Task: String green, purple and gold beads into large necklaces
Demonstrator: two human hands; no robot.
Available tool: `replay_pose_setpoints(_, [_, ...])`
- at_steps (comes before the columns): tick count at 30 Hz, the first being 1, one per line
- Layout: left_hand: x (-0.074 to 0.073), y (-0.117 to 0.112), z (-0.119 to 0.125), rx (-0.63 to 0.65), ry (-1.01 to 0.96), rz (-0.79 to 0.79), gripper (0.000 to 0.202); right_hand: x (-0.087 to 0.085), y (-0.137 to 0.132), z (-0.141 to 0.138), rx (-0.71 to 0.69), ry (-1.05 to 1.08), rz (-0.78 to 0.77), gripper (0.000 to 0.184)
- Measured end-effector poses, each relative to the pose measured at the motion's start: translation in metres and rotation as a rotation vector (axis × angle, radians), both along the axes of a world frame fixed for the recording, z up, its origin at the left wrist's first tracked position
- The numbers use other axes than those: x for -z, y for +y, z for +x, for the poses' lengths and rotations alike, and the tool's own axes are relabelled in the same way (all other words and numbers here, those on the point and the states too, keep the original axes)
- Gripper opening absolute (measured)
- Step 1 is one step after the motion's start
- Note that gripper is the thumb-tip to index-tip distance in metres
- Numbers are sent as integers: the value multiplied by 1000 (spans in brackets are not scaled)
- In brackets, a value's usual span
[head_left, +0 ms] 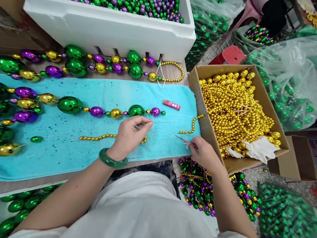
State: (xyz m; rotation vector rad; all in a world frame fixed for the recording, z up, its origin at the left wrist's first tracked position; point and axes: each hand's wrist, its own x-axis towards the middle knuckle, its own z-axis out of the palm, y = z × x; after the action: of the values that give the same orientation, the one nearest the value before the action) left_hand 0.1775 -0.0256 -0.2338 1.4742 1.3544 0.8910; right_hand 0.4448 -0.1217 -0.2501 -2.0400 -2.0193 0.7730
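Over the blue towel (62,154), my left hand (131,133) pinches thin white string (163,122) between thumb and fingertips. At the towel's right front edge my right hand (204,151) grips small scissors (183,139), their blades pointing left toward the string. A strand of green, purple and gold beads (97,111) runs across the towel just beyond my left hand. Short gold bead pieces lie near both hands: one gold chain (97,137) passes beneath my left hand, another gold chain (193,125) sits by the box. A small red packet (171,105) rests farther back.
A white foam box (108,28) of green and purple beads stands behind the towel. To the right is a cardboard box (196,77) full of gold bead chains. A finished-looking necklace (76,67) lies along the back. Bagged green beads (289,214) sit at lower right.
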Motion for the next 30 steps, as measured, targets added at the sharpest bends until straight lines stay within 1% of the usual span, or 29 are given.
replay_pose_setpoints(3, [1, 1, -1, 0, 8, 25, 17, -14, -9, 10, 318, 633, -109, 18])
replay_pose_setpoints(4, [1, 1, -2, 4, 12, 34, 17, -17, -11, 10, 400, 848, -125, 22])
replay_pose_setpoints(6, [2, 0, -1, 21, 29, 68, 16, -22, -13, 3, 493, 1186, -153, 39])
replay_pose_setpoints(7, [2, -1, 0, 32, 44, 95, 16, -23, -12, -5, 513, 1289, -173, 47])
replay_pose_setpoints(8, [2, -2, 1, 45, 64, 128, 16, -24, -10, -14, 520, 1352, -199, 52])
replay_pose_setpoints(10, [1, -5, 3, 67, 116, 205, 16, -27, -5, -38, 516, 1384, -263, 47])
replay_pose_setpoints(12, [0, -7, 6, 85, 174, 277, 18, -29, 1, -65, 492, 1356, -320, 38])
replay_pose_setpoints(14, [0, -10, 9, 96, 221, 338, 19, -31, 6, -88, 481, 1342, -345, 41])
replay_pose_setpoints(17, [0, -13, 13, 108, 257, 386, 20, -31, 13, -110, 556, 1340, -344, 51])
replay_pose_setpoints(20, [0, -15, 15, 110, 246, 373, 20, -26, 17, -117, 679, 1328, -345, 53])
replay_pose_setpoints(23, [-2, -15, 16, 112, 224, 328, 21, -25, 19, -117, 756, 1317, -358, 52])
replay_pose_setpoints(27, [-4, -14, 17, 98, 179, 194, 21, -30, 21, -117, 788, 1303, -373, 49])
replay_pose_setpoints(30, [-3, -14, 18, 76, 103, 81, 22, -32, 23, -117, 788, 1313, -381, 47])
